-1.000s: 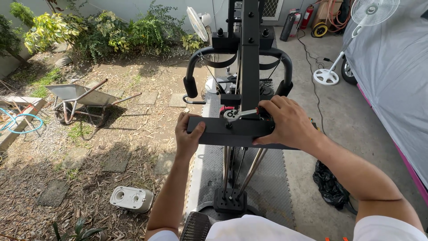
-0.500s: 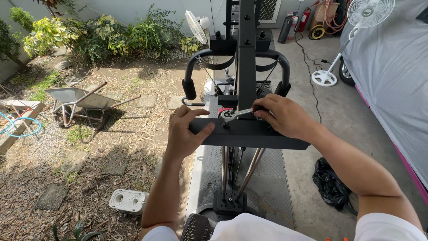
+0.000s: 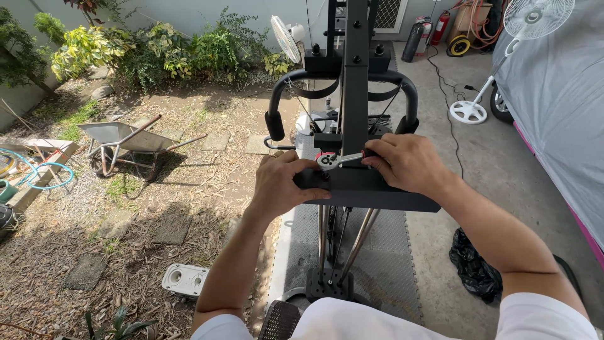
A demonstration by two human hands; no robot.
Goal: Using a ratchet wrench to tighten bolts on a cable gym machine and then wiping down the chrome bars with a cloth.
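My right hand [image 3: 409, 165] is clenched on the ratchet wrench [image 3: 340, 160]; my left hand [image 3: 283, 186] clamps the black plate [image 3: 371, 192]. The socket could slip off the bolt.

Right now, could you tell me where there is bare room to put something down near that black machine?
Bare concrete lies between the black machine frame and the white pedestal fan, above the black bag. The grey mat beside the steel rods is bare too. The flat bar is crowded: left hand, right hand, ratchet wrench.
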